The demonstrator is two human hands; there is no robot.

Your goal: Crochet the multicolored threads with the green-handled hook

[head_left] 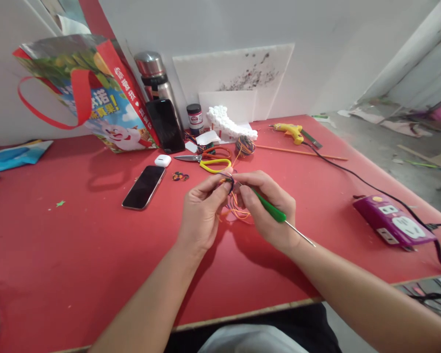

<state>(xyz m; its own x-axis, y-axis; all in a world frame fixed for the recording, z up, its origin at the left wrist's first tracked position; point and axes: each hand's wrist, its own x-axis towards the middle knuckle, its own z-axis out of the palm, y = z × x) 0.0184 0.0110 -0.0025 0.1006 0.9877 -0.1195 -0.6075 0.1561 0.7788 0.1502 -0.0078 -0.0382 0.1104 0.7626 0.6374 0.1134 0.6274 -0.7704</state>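
Above the red table my two hands meet at a small piece of dark and orange crochet work (227, 182). My left hand (205, 203) pinches this piece between thumb and fingertips. A crochet hook with a green handle (270, 208) lies in my right hand (270, 203), its far metal end sticking out past my wrist. The hook's working tip is at the piece, partly hidden by my fingers. Loose orange and purple yarn (238, 214) hangs beneath my hands, and a strand leads up to a multicoloured yarn ball (244, 146).
Scissors with red and yellow handles (215, 165) lie just beyond my hands. To the left are a phone (144, 188), a white earbud case (163, 161) and a small crocheted piece (180, 176). A yellow glue gun (290, 131) and a purple power strip (393, 220) sit at right.
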